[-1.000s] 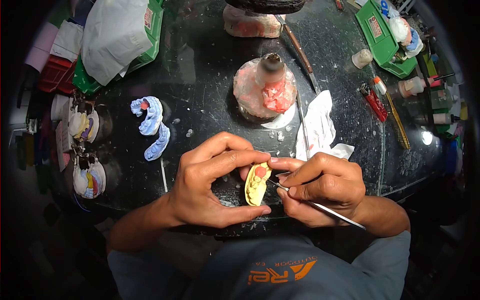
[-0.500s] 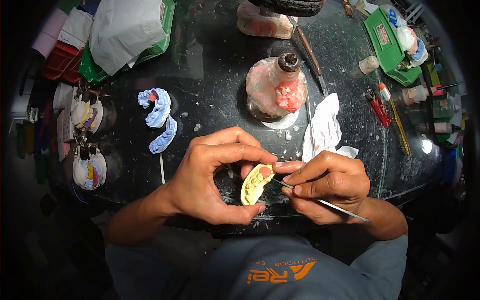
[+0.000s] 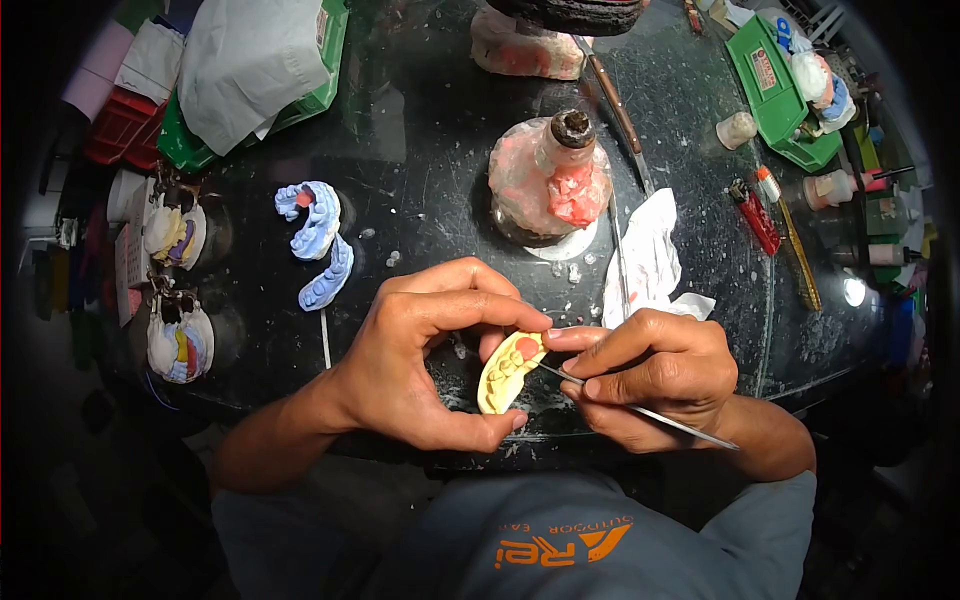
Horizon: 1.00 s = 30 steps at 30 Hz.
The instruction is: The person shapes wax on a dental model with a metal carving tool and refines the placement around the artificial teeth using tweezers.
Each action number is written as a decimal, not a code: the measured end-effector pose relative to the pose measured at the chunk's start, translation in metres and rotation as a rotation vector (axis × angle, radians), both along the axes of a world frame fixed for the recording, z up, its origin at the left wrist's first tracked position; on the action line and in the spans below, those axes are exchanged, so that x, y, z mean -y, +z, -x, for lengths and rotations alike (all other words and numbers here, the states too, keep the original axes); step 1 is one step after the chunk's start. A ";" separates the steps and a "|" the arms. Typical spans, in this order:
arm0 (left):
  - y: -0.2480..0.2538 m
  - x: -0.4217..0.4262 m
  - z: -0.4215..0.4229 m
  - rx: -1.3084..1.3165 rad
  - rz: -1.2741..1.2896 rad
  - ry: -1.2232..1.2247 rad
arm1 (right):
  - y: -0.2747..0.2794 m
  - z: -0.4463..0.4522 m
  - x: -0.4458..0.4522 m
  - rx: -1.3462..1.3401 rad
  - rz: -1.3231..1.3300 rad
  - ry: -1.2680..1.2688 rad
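Note:
My left hand (image 3: 425, 360) grips a yellow dental cast (image 3: 497, 388) at its two ends, between thumb and fingers, above the table's near edge. A patch of pinkish-red wax (image 3: 527, 347) sits on one tooth area at its upper end. Held like a pen in my right hand (image 3: 660, 375) is a thin metal wax carver (image 3: 680, 425). Its tip is at the cast's right side, close to the red patch; whether it touches I cannot tell. A finger of my right hand rests against the cast's upper end.
Blue dental casts (image 3: 318, 225) lie to the left, with mounted models (image 3: 180, 340) further out. A wax-covered spirit burner (image 3: 550, 185) stands ahead, beside a wooden-handled knife (image 3: 615, 105) and white tissue (image 3: 645, 260). Green bins (image 3: 775, 80), a red lighter (image 3: 757, 218) and a brush (image 3: 800, 255) are rightward.
The carver's tip has shifted slightly left along the cast, and the cast is tilted a little differently. Both hands keep their grip.

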<state>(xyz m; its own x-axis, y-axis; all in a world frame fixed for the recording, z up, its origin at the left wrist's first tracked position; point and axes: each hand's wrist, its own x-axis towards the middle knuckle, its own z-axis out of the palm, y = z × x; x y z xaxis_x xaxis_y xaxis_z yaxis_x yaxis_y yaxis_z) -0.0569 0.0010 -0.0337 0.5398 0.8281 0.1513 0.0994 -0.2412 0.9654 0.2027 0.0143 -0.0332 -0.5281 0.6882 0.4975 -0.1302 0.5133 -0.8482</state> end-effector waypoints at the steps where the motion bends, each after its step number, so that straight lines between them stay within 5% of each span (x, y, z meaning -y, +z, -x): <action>1: 0.000 0.000 0.000 0.000 0.002 0.001 | 0.000 0.000 0.000 -0.002 0.005 -0.010; 30: 0.003 0.003 -0.007 -0.074 -0.078 0.059 | 0.003 -0.003 0.001 0.047 -0.007 0.003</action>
<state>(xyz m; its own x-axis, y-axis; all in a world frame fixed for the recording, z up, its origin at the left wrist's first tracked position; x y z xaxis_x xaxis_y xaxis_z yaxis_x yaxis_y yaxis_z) -0.0497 -0.0025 -0.0303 0.5029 0.8458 0.1782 0.1861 -0.3072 0.9333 0.2058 0.0130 -0.0300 -0.5534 0.6828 0.4769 -0.0917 0.5192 -0.8497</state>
